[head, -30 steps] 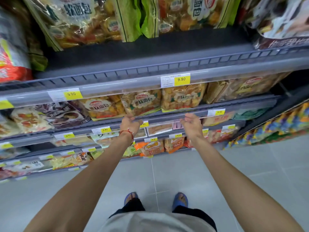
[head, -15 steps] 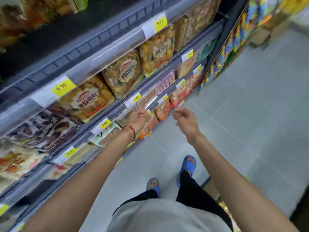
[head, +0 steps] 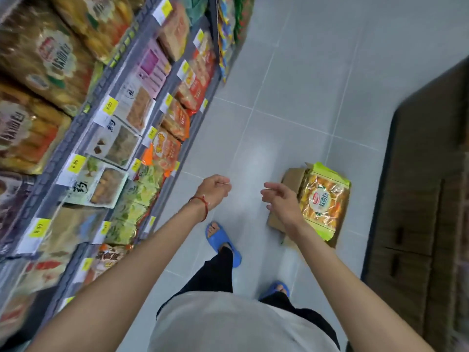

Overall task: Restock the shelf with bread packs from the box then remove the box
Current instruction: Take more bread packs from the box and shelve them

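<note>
A brown cardboard box (head: 289, 179) sits on the grey floor tiles at the right. A bread pack (head: 323, 201) with green edges and orange rolls lies on top of it. My right hand (head: 280, 201) hovers just left of the pack, fingers spread and holding nothing. My left hand (head: 214, 190), with a red string at the wrist, hangs over the bare floor, fingers loosely curled and holding nothing. Similar bread packs (head: 48, 54) stand on the shelf (head: 83, 123) at the upper left.
Grey shelves run down the left with yellow price tags (head: 74, 163) and many snack packs. A dark wooden unit (head: 418, 224) stands at the right edge. My feet in blue sandals (head: 222, 243) are on the floor between shelf and box.
My view has swung from the shelf down to the right, to the floor. Both hands have left the shelf front and now hang near the box, which has come into view.
</note>
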